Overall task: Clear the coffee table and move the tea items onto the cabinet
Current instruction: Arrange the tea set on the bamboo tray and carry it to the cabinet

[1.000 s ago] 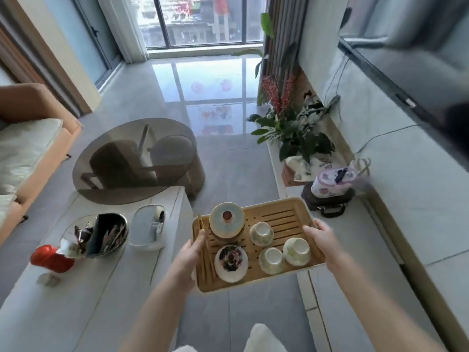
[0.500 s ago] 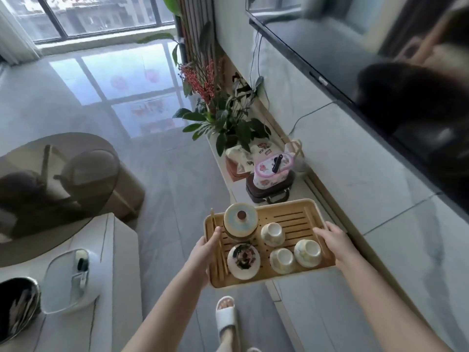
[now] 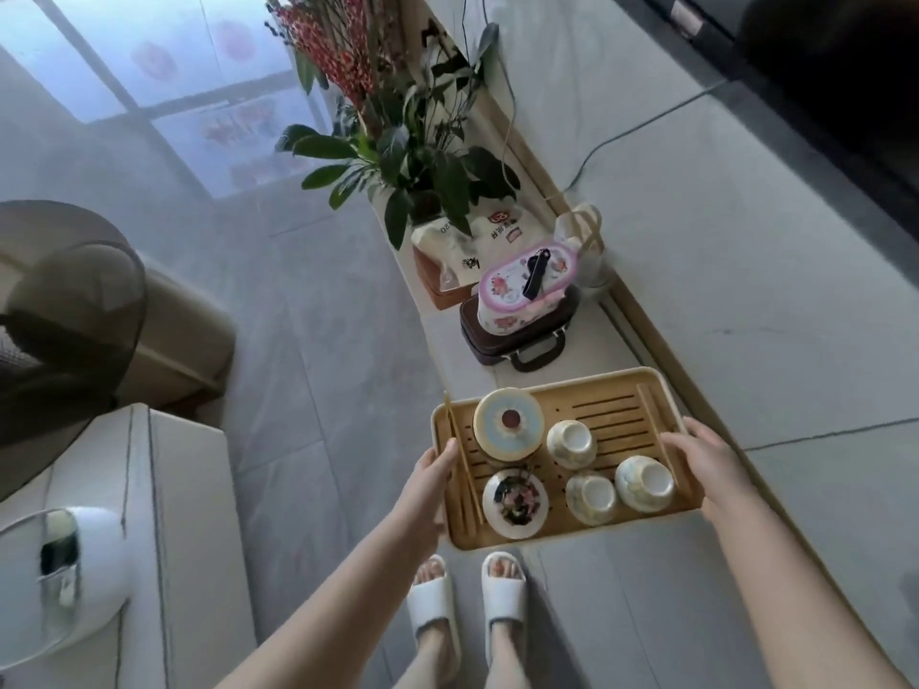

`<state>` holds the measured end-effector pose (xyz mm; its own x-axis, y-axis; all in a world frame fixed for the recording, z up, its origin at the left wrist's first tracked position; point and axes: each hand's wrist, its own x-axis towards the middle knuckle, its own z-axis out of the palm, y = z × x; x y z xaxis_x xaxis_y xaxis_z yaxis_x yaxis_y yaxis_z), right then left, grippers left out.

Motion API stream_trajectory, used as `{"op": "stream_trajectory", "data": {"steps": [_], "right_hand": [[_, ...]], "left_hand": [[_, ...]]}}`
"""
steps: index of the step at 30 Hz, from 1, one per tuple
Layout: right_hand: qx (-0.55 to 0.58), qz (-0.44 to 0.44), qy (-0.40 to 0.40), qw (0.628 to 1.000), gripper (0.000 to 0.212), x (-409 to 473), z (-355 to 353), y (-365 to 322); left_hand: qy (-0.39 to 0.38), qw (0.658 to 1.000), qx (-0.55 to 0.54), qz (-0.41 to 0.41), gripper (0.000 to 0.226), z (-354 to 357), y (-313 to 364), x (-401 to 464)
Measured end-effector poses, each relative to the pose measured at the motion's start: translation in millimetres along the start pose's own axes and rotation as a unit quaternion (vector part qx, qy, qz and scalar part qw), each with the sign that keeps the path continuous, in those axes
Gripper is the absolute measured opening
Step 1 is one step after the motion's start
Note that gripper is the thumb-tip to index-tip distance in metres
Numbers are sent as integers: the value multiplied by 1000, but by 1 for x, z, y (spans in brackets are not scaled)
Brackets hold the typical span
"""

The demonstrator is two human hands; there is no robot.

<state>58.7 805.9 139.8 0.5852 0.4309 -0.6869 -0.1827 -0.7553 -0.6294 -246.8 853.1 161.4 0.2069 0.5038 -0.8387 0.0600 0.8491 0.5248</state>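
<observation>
A slatted bamboo tea tray (image 3: 604,412) is held level above the low white cabinet (image 3: 666,579) along the wall. My left hand (image 3: 431,472) grips its left edge and my right hand (image 3: 706,457) grips its right edge. On the tray stand a lidded round pot (image 3: 508,424), a floral saucer (image 3: 514,497) and three upturned pale cups (image 3: 572,444) (image 3: 592,497) (image 3: 645,483). The white coffee table (image 3: 149,514) lies at the left.
On the cabinet beyond the tray sit a dark brown case (image 3: 517,335) with a floral pouch (image 3: 527,285) on it, a white bag (image 3: 477,241) and a potted plant (image 3: 413,156). A clear dish (image 3: 59,579) rests on the coffee table. My slippered feet (image 3: 467,594) stand below.
I have turned right and stepped closer to the wall cabinet, carrying the tray; the coffee table has slid to the left edge of view. Both hands keep their hold.
</observation>
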Motion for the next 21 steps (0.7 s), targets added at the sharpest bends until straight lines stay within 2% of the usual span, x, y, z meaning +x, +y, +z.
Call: {"op": "stream_trajectory", "data": {"steps": [2, 3, 8, 16, 21], "right_hand": [[-1, 10, -7, 1000, 25, 26, 3, 6], [-4, 14, -14, 1000, 24, 38, 5, 10], [-2, 19, -10, 1000, 45, 101, 20, 33], [-89, 3, -62, 994, 46, 191, 55, 57], [-117, -27, -70, 990, 41, 234, 76, 66]], "left_hand": [[3, 1000, -13, -18, 38, 7, -9, 28], [12, 1000, -17, -22, 40, 11, -13, 43], [49, 997, -32, -50, 43, 26, -37, 111], [64, 996, -52, -46, 54, 30, -65, 194], [85, 993, -72, -38, 47, 27, -75, 229]]}}
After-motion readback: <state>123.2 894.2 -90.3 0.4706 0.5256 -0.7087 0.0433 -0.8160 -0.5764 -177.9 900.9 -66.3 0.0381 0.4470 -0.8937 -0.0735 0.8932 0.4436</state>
